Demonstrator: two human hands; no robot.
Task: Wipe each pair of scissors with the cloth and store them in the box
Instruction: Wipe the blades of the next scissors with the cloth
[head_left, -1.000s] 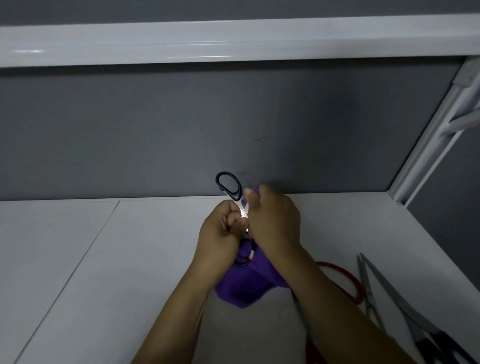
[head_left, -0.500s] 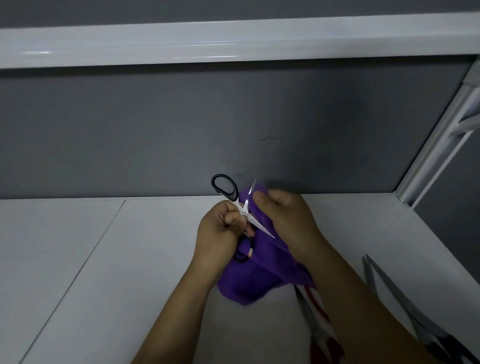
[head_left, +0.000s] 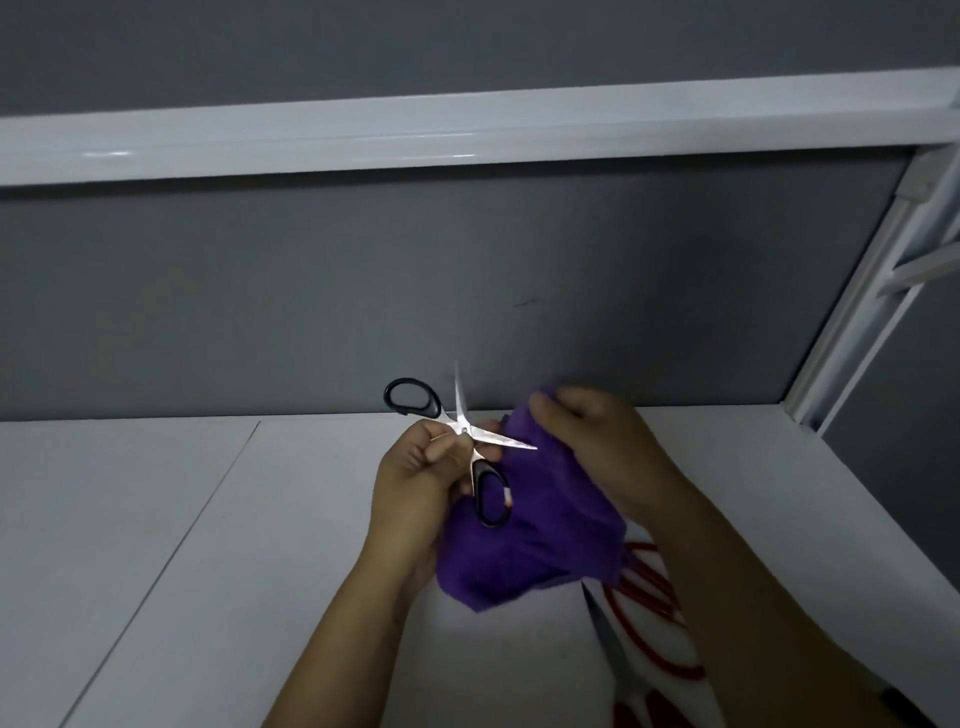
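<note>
You are pinching the open black scissors (head_left: 464, 429) at the pivot with your left hand (head_left: 418, 470) above the bench (head_left: 182, 519), while your right hand (head_left: 589, 439) is gripping the purple cloth (head_left: 545, 525) beside one blade, so wiping from pivot towards tip is looking safest.

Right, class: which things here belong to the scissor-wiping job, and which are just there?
Job: black-handled scissors, in left hand; purple cloth, in right hand; red-handled scissors lying on the table.
Just there: white shelf; grey partition.
</note>
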